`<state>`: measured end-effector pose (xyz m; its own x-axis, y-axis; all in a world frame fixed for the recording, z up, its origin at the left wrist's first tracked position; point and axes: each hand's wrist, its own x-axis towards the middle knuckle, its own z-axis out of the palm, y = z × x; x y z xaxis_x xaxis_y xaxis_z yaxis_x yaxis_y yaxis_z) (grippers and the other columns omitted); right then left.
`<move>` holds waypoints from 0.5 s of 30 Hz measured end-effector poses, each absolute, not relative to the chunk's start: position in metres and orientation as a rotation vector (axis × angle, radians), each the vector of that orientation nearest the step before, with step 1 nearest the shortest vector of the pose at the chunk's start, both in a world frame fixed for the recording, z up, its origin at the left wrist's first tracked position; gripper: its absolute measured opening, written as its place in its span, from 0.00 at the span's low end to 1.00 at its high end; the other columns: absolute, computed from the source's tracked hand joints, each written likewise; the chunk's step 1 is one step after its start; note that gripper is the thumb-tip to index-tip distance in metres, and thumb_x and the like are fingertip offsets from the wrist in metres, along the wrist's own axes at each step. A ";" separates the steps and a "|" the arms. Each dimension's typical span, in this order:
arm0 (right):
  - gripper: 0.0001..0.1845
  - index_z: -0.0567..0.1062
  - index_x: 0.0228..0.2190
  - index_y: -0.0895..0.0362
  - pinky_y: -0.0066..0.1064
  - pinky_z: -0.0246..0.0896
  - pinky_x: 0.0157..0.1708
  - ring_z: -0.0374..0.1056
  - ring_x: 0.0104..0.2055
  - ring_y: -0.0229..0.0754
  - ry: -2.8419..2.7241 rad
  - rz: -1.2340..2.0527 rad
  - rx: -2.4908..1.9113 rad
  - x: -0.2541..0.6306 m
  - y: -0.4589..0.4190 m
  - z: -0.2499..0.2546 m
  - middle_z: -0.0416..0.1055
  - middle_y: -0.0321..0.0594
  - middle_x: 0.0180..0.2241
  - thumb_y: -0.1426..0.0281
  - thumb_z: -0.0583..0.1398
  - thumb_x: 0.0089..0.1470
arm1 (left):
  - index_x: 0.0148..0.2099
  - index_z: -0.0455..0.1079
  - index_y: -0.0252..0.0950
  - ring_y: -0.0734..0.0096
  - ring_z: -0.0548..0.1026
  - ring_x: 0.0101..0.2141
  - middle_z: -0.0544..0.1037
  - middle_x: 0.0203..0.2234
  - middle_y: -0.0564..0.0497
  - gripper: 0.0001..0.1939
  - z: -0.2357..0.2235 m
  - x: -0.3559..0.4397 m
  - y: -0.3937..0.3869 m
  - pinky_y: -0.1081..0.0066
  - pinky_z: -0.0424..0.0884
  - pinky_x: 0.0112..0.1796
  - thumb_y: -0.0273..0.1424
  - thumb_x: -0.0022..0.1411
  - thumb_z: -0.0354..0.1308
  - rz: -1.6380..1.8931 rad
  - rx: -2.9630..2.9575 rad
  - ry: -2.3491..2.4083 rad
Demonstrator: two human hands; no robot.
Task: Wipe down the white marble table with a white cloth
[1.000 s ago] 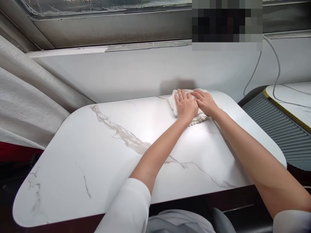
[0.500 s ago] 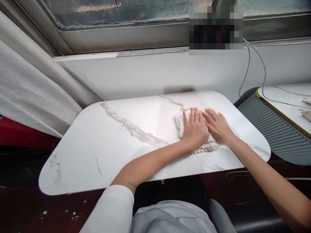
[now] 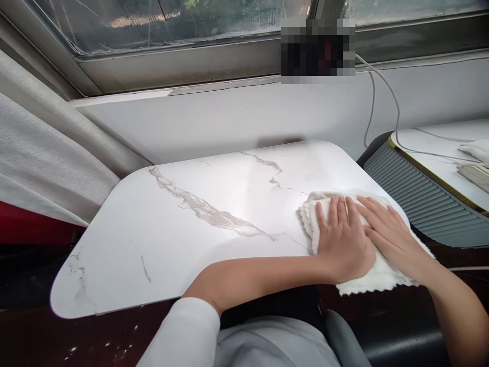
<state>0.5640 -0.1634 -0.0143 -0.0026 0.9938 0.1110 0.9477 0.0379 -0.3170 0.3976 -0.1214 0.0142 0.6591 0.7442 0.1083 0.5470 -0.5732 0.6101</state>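
Note:
A white cloth (image 3: 311, 214) with a scalloped edge lies spread on the right end of the white marbled table (image 3: 126, 244). Its near edge hangs past the table's front edge. My left hand (image 3: 344, 239) rests flat on the cloth, fingers stretched out and pointing away from me. Close against it, on the right, my right hand (image 3: 393, 234) also presses flat on the cloth with fingers extended. The two hands touch near the thumbs.
A white curtain (image 3: 46, 137) hangs at the left. Behind the table are a pale wall (image 3: 198, 122) and a window (image 3: 183, 25). A white cable (image 3: 395, 102) runs down to a second table (image 3: 428, 148) with a ribbed grey side, at the right. A dark pixelated patch covers part of the sill.
Both hands have slid the cloth from the table's back edge towards me and to the right, as far as the front right corner. My view has shifted slightly.

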 end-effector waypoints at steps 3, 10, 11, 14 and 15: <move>0.29 0.39 0.65 0.26 0.57 0.33 0.69 0.38 0.72 0.47 -1.967 0.204 -2.064 0.587 -0.173 -0.020 0.42 0.24 0.70 0.55 0.37 0.65 | 0.71 0.38 0.20 0.56 0.33 0.69 0.44 0.70 0.37 0.35 0.014 0.417 -0.124 0.48 0.32 0.66 0.34 0.69 0.38 0.511 2.345 0.943; 0.33 0.49 0.67 0.40 0.53 0.34 0.68 0.43 0.71 0.47 -1.904 0.097 -2.186 0.611 -0.148 -0.017 0.49 0.37 0.69 0.56 0.34 0.63 | 0.71 0.41 0.20 0.52 0.38 0.70 0.48 0.70 0.37 0.34 0.012 0.454 -0.107 0.46 0.38 0.67 0.31 0.68 0.39 0.547 2.357 0.982; 0.33 0.50 0.67 0.43 0.52 0.34 0.69 0.43 0.71 0.46 -1.918 0.093 -2.190 0.611 -0.139 -0.014 0.50 0.38 0.69 0.56 0.34 0.63 | 0.71 0.42 0.20 0.51 0.39 0.70 0.49 0.70 0.37 0.33 0.011 0.457 -0.102 0.45 0.39 0.67 0.31 0.68 0.39 0.563 2.371 1.003; 0.34 0.54 0.66 0.50 0.50 0.33 0.69 0.44 0.71 0.45 -1.967 0.106 -2.178 0.611 -0.109 -0.007 0.50 0.40 0.69 0.57 0.35 0.63 | 0.70 0.44 0.20 0.49 0.42 0.69 0.51 0.69 0.36 0.32 0.008 0.465 -0.082 0.45 0.41 0.67 0.30 0.68 0.39 0.611 2.414 1.100; 0.34 0.55 0.66 0.51 0.49 0.33 0.69 0.44 0.71 0.45 -1.976 0.113 -2.174 0.611 -0.097 -0.005 0.50 0.41 0.68 0.58 0.35 0.63 | 0.70 0.46 0.21 0.49 0.43 0.69 0.52 0.69 0.36 0.31 0.007 0.468 -0.073 0.45 0.42 0.67 0.30 0.68 0.39 0.618 2.426 1.135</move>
